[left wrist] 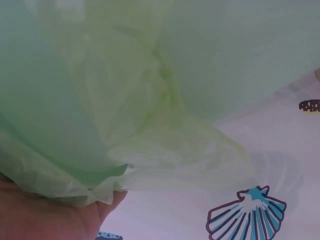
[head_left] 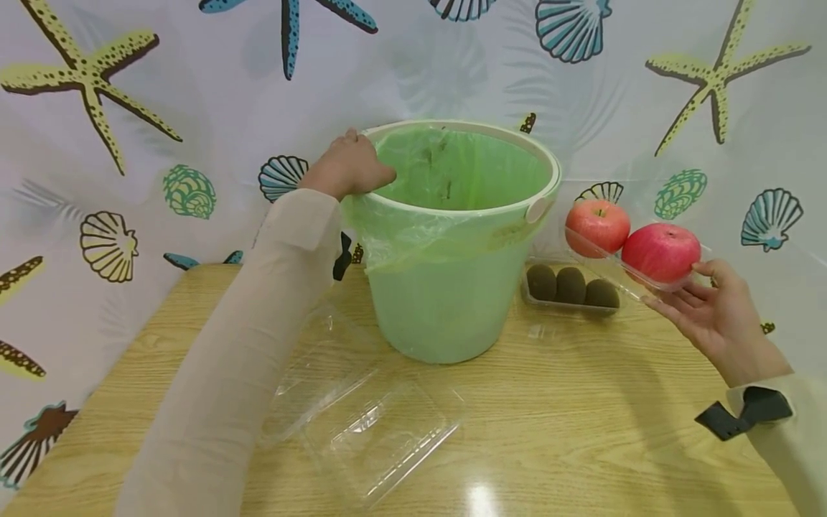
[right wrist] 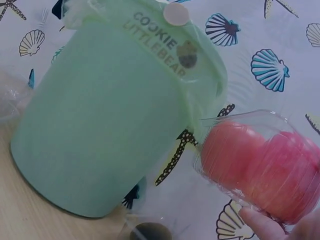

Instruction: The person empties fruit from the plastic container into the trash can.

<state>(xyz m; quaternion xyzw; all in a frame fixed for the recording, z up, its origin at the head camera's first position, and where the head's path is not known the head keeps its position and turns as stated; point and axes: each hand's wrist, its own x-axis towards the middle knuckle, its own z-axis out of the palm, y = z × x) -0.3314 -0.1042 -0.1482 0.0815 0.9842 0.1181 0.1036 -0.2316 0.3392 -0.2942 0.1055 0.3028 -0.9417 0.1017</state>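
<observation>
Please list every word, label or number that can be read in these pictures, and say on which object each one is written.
"COOKIE" on the side of the green bucket, near the rim.
"LITTLEBEAR" just under it on the same bucket, beside a small bear picture.
Nothing is readable on the clear tray of apples, the tray of kiwis or the shell-patterned backdrop.

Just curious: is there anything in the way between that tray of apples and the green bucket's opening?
Nothing visible. The tray of apples, held in the right hand, sits beside the bucket, open air between. The left hand grips the far-left rim only.
</observation>
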